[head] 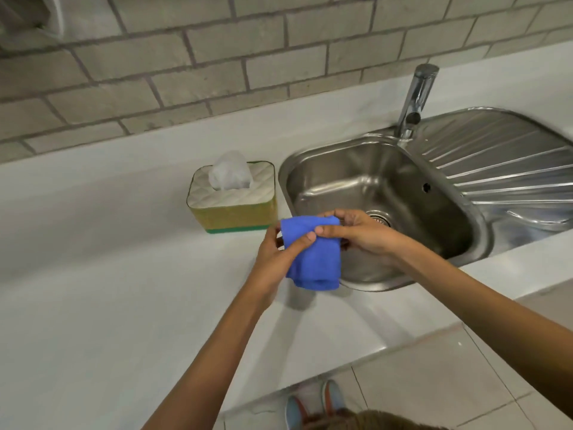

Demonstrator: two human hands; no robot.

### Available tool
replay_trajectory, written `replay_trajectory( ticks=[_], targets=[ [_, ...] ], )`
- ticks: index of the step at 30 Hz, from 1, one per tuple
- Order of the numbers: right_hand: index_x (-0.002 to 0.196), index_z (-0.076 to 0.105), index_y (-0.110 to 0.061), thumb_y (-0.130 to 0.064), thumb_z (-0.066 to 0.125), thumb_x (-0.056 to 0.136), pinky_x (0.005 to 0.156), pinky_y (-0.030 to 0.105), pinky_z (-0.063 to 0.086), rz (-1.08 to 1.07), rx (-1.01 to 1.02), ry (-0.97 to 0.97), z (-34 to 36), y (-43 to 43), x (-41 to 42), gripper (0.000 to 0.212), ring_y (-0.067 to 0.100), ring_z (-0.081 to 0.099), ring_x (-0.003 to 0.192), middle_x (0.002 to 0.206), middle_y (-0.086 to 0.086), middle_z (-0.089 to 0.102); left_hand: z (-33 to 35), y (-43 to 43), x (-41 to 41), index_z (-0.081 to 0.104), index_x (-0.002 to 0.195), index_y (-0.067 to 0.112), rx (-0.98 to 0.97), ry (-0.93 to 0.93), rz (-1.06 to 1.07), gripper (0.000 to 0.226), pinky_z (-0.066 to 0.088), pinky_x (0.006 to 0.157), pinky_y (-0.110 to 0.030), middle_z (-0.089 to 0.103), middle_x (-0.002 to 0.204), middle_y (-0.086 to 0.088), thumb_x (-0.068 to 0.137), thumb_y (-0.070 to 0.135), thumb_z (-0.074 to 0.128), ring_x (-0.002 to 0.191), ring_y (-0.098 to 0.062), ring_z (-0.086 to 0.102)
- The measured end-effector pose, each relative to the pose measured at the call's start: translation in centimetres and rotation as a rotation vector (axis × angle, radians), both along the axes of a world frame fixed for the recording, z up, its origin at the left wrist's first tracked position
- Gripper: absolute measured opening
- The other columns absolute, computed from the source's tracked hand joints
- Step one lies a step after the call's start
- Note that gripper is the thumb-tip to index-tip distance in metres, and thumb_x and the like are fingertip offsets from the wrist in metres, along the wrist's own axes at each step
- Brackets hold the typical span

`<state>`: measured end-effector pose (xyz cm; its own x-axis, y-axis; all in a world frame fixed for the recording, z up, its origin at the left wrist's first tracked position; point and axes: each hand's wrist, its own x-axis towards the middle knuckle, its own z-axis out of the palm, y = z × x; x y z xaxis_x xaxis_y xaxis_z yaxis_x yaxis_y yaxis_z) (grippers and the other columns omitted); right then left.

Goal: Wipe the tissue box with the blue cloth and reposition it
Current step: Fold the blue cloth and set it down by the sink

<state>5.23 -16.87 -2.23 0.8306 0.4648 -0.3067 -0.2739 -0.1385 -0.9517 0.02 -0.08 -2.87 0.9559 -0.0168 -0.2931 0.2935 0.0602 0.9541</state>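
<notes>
A: State the position of the box and its clearances.

B: The box [232,197] stands upright on the white table [93,290], just beside the left rim of the sink [384,212], apart from it by a narrow strip of table. To its left and in front, the table is bare and wide. Behind it a raised white ledge runs along the brick wall [155,72]. The table's front edge lies well in front of the box, above a tiled floor [465,383].

A: Position of the cloth?

B: The cloth [313,256] is held in the air in front of the box, over the sink's left front rim. It touches neither table nor box.

A: State of the hands.

B: The left hand [279,256] has its fingers closed on the cloth's left edge, thumb across the front. The right hand [356,234] has its fingers pinched on the cloth's upper right part. Both grip it.

A: Materials and shapes.

B: The box is rectangular with rounded corners: a quilted white top, yellow-green sides, a green band at the base. A crumpled white tissue [231,172] stands out of the top slot. The cloth is blue, fuzzy, folded into a hanging rectangle. The sink is brushed steel, with a rounded basin, a ribbed drainer at right and an upright chrome tap [415,100] behind
</notes>
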Motion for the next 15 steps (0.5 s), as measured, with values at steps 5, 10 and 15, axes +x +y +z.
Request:
replay_trajectory(
  ticks=[5, 10, 15],
  targets=[
    [0.092, 0.062, -0.012, -0.016, 0.062, 0.083, 0.074, 0.025, 0.047, 0.002, 0.005, 0.156, -0.5, -2.3, -1.2, 0.010, 0.019, 0.057, 0.086, 0.094, 0.010, 0.060, -0.7, -0.2, -0.1, 0.068, 0.099, 0.028, -0.016, 0.105, -0.269, 0.017, 0.053, 0.068, -0.020, 0.075, 0.095, 0.011, 0.085, 0.032, 0.060, 0.088, -0.006, 0.070],
    [0.096, 0.062, -0.007, -0.011, 0.065, 0.081, 0.067, 0.025, 0.058, 0.044, -0.135, 0.285, -1.3, -5.8, -1.8, 0.016, 0.013, 0.068, 0.074, 0.090, 0.010, 0.067, -2.0, -3.0, -1.1, 0.066, 0.098, 0.020, 0.054, 0.237, -0.337, 0.016, 0.055, 0.064, -0.022, 0.072, 0.093, -0.001, 0.083, 0.027, 0.064, 0.079, -0.014, 0.068],
    [0.106, 0.059, -0.013, -0.014, 0.071, 0.076, 0.059, 0.020, 0.052, 0.075, -0.415, 0.215, -2.6, -8.2, -2.7, 0.032, 0.012, 0.060, 0.076, 0.083, 0.000, 0.061, -3.9, -7.1, -3.3, 0.062, 0.099, 0.019, -0.008, 0.334, -0.321, 0.013, 0.053, 0.047, -0.017, 0.069, 0.082, 0.000, 0.086, 0.023, 0.063, 0.055, -0.002, 0.069]
  ],
)
